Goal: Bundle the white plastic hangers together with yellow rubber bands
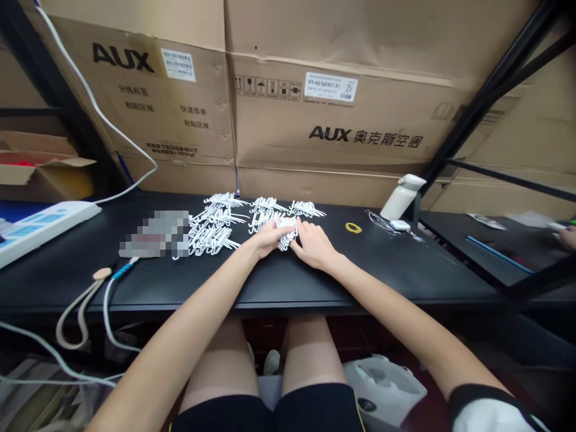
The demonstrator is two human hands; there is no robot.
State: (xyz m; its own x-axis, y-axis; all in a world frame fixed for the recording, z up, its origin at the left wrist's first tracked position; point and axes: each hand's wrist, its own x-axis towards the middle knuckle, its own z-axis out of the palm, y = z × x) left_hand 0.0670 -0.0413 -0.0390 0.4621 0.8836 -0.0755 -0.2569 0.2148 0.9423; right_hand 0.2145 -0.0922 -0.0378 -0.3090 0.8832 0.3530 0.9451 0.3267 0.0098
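Both my hands meet at the middle of a black table (396, 270). My left hand (266, 238) and my right hand (314, 244) are closed together on a small bundle of white plastic hooks (287, 233), fingers wrapped round it from either side. Behind and to the left lie several more bundles of the same white hooks (216, 228), spread in rows on the table. Further bundles (288, 209) lie just beyond my fingers.
A yellow rubber band (353, 228) lies right of my hands. A white bottle (402, 196) and glasses (380, 221) sit at back right, a white power strip (40, 225) at left. Cardboard boxes (324, 108) stand behind. Another person's hand (567, 237) shows far right.
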